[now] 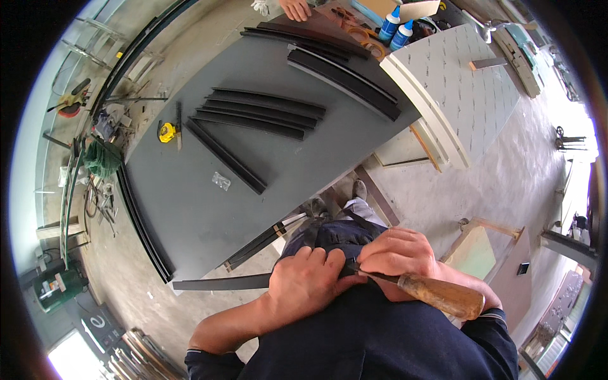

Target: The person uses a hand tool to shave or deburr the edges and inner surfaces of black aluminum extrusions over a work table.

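Observation:
Close to my chest, my left hand (306, 278) is closed around a dark grey profile strip (218, 282). The strip runs out to the left, its far end by the near corner of the grey panel. My right hand (398, 256) grips a tool with a wooden handle (443, 296). That handle points to the lower right. A thin metal shaft leads from it toward the strip's end, between my hands. My fingers hide the tool's tip, so its exact kind cannot be told. Both hands nearly touch each other.
Several black profile strips (259, 111) lie on the large grey panel (190, 221). A yellow tape measure (166, 132) and a small clear plastic bag (221, 181) are on it too. Another person's hand (295, 9) rests at the far edge. Blue-and-white bottles (389, 24) stand at the back right.

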